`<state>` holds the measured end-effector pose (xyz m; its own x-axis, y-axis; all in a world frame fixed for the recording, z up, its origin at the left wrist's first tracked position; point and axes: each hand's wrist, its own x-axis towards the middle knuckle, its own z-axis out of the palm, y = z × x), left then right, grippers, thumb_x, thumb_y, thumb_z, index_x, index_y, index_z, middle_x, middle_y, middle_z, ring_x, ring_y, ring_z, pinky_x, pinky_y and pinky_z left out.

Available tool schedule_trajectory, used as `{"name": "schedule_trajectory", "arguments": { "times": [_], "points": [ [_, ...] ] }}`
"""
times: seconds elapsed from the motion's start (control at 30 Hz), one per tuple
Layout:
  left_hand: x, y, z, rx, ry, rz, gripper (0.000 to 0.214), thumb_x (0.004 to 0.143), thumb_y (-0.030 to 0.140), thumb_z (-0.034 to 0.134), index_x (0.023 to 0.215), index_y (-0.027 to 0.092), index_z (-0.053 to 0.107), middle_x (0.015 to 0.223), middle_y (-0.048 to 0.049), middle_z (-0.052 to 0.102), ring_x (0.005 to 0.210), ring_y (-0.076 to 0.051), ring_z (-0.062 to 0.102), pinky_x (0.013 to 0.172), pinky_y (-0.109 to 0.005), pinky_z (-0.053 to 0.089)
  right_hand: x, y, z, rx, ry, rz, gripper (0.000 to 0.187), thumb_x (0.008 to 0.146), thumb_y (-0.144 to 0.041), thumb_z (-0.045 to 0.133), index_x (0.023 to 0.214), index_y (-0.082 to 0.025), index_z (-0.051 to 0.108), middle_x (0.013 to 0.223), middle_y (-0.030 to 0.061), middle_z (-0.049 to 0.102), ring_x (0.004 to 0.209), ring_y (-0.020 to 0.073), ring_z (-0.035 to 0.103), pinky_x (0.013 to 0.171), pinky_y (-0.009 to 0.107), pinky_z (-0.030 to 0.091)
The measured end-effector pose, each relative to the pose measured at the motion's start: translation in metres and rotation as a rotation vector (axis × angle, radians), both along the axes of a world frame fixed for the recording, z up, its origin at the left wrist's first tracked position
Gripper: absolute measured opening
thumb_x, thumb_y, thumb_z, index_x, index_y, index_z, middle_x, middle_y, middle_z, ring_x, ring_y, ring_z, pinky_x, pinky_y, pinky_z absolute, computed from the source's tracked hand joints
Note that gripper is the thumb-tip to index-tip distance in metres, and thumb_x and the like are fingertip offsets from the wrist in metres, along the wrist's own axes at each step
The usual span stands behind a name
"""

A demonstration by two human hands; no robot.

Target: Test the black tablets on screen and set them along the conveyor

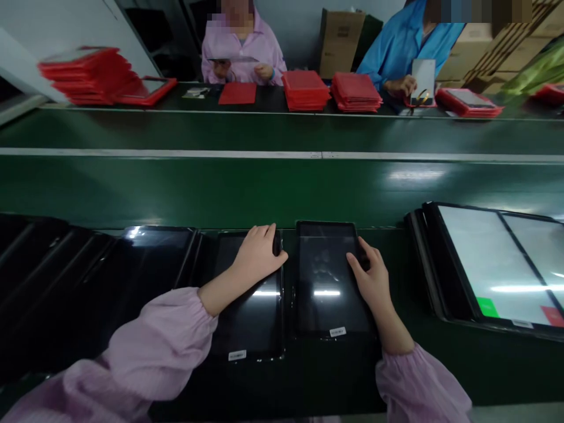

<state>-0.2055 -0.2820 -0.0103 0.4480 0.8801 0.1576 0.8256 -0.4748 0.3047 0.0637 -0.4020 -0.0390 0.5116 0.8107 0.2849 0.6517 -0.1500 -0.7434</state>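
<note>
Here the middle tablet (326,282) lies on the tabletop (423,358), long side pointing away. The right hand (372,279) holds its right edge in a closed grip; the left hand (258,255) curls over the left tablet (253,320) beside it.

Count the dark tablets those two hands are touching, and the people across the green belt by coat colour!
Touched dark tablets: 2
Co-worker in pink: 1
Co-worker in blue: 1
Total: 4
</note>
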Motion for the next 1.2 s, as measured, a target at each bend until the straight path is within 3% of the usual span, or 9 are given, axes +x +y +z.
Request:
{"name": "schedule_trajectory", "arguments": {
  "times": [0.17,0.33,0.47,0.57,0.67,0.77,0.83,0.93,1.2],
  "points": [
    [0.006,0.003,-0.002,0.048,-0.013,0.046,0.055,0.092,0.033,0.056,0.136,0.005,0.072,0.121,-0.0216,0.080,0.117,-0.036,0.074,0.111,-0.051,0.056,0.000,0.011,0.001,-0.029,0.042,0.046,0.068,0.089,-0.069,0.067,0.140,-0.023,0.073,0.113,0.0119,0.069,0.088,0.0272,0.066,0.074,0.043,0.060],
    [0.013,0.001,-0.007,0.066,-0.053,0.055,0.055,0.091,0.027,0.055,0.136,0.001,0.072,0.121,-0.0240,0.081,0.117,-0.038,0.075,0.115,-0.056,0.053,0.007,0.011,0.001,-0.046,0.072,0.082,0.068,0.088,-0.070,0.068,0.140,-0.027,0.071,0.116,0.0109,0.069,0.091,0.0277,0.066,0.076,0.043,0.060],
    [0.019,0.002,-0.008,0.046,-0.118,0.067,0.051,0.090,0.026,0.056,0.133,0.003,0.073,0.118,-0.0238,0.081,0.118,-0.039,0.075,0.119,-0.061,0.049,0.011,0.016,0.002,-0.043,0.099,0.131,0.067,0.088,-0.068,0.069,0.138,-0.025,0.070,0.121,0.0131,0.070,0.101,0.0304,0.067,0.087,0.048,0.061],
    [0.007,-0.001,-0.001,0.023,-0.197,0.056,0.048,0.094,0.028,0.057,0.135,0.008,0.071,0.130,-0.0209,0.078,0.129,-0.035,0.071,0.126,-0.057,0.045,0.011,0.019,0.003,-0.034,0.136,0.181,0.068,0.089,-0.068,0.068,0.140,-0.024,0.069,0.127,0.0147,0.072,0.113,0.0326,0.069,0.099,0.053,0.060],
    [-0.029,-0.025,0.004,0.021,-0.292,0.108,0.052,0.102,0.035,0.051,0.147,0.012,0.062,0.154,-0.0220,0.065,0.148,-0.034,0.058,0.128,-0.058,0.042,0.008,0.014,0.003,-0.022,0.210,0.226,0.072,0.092,-0.069,0.066,0.150,-0.028,0.062,0.148,0.0141,0.067,0.135,0.0334,0.065,0.112,0.055,0.055],
    [-0.076,-0.075,-0.005,-0.016,-0.538,0.330,0.056,0.107,0.046,0.046,0.154,0.018,0.055,0.163,-0.0203,0.056,0.156,-0.035,0.051,0.130,-0.060,0.040,0.002,0.001,0.003,-0.034,0.305,0.261,0.075,0.095,-0.071,0.063,0.161,-0.034,0.052,0.164,0.0106,0.058,0.152,0.0315,0.055,0.120,0.053,0.051],
    [-0.100,-0.113,-0.018,-0.146,-0.714,0.496,0.057,0.106,0.053,0.048,0.154,0.023,0.054,0.165,-0.0185,0.055,0.154,-0.035,0.053,0.127,-0.059,0.045,-0.004,-0.007,0.003,-0.049,0.360,0.272,0.077,0.097,-0.072,0.062,0.163,-0.036,0.049,0.167,0.0097,0.055,0.156,0.0314,0.051,0.123,0.055,0.049],
    [-0.119,-0.154,-0.037,-0.357,-0.921,0.532,0.061,0.104,0.058,0.052,0.158,0.029,0.050,0.174,-0.0135,0.046,0.162,-0.034,0.043,0.128,-0.058,0.044,-0.011,-0.013,0.003,-0.056,0.415,0.275,0.080,0.096,-0.073,0.061,0.165,-0.034,0.047,0.169,0.0101,0.053,0.159,0.0322,0.047,0.126,0.056,0.046],
    [-0.122,-0.161,-0.058,-0.512,-0.979,0.521,0.067,0.104,0.060,0.054,0.165,0.036,0.042,0.180,-0.0078,0.036,0.169,-0.035,0.027,0.129,-0.060,0.041,-0.023,-0.026,0.005,-0.034,0.425,0.215,0.083,0.094,-0.078,0.058,0.162,-0.029,0.053,0.166,0.0121,0.056,0.154,0.0350,0.053,0.123,0.057,0.048]
  ]
}}
